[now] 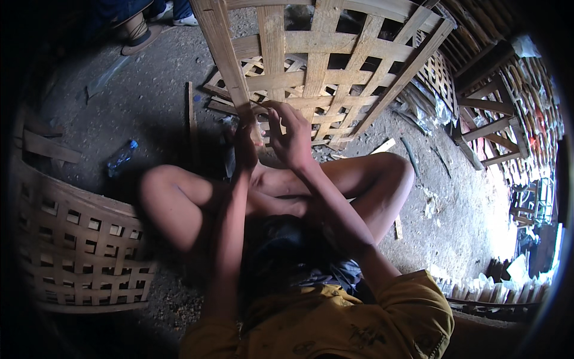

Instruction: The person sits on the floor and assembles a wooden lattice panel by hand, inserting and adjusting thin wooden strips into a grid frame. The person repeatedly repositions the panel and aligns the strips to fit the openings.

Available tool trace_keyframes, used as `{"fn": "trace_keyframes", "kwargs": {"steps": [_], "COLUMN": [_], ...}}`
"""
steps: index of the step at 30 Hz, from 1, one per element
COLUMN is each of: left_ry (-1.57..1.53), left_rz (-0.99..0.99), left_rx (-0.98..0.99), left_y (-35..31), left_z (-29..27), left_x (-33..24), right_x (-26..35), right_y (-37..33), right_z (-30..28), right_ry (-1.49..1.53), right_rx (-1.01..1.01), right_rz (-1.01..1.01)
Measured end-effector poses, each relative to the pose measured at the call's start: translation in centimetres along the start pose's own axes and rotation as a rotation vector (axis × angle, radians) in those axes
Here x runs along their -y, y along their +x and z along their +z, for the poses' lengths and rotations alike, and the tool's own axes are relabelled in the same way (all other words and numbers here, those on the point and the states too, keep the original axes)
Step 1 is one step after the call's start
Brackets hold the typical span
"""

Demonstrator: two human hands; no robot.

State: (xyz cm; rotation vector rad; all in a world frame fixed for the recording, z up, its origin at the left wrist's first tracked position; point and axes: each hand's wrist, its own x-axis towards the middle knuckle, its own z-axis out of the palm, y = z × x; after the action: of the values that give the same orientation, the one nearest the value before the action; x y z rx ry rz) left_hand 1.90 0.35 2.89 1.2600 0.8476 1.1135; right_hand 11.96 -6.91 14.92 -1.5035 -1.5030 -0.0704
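A woven panel of pale bamboo or wooden slats (317,75) stands tilted in front of me, with a thick strip (222,48) along its left edge. My left hand (245,143) is closed round the lower end of that edge strip. Beside it, my right hand (291,134) is bent with thumb and fingertips drawn together at the strip. A thin dark sliver shows at those fingertips, too small to name. I sit on the ground with my knees apart and the panel's lower end near my feet.
Another woven slat panel (84,239) leans at my left. A crumpled plastic bottle (122,157) and a loose wooden strip (191,116) lie on the dirt floor (161,78). A wooden frame (490,125) stands at the right. Another person's sandalled foot (140,40) shows at the top left.
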Motion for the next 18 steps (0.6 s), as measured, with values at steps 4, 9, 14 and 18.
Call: {"fn": "trace_keyframes", "kwargs": {"steps": [4,9,14,18], "left_ry": [0.016,-0.025,-0.003,-0.005], "left_rz": [-0.024,-0.007,0.119,0.047], "left_rx": [-0.004,-0.002,0.035,0.029], "left_y": [-0.2,0.5,0.2,0.5], "left_z": [0.4,-0.5,-0.7,0.0], "left_x": [-0.1,1.4,2.6,2.0], "right_x": [-0.8,-1.5,-2.7,-3.0], "right_y": [-1.4,-2.3,-3.3,-3.6], "right_z": [0.9,1.7,1.6,1.2], "right_ry": [0.049,0.183,0.167,0.097], "right_rx": [-0.016,0.034,0.038,0.053], "right_rz": [0.047,0.116,0.056,0.038]}}
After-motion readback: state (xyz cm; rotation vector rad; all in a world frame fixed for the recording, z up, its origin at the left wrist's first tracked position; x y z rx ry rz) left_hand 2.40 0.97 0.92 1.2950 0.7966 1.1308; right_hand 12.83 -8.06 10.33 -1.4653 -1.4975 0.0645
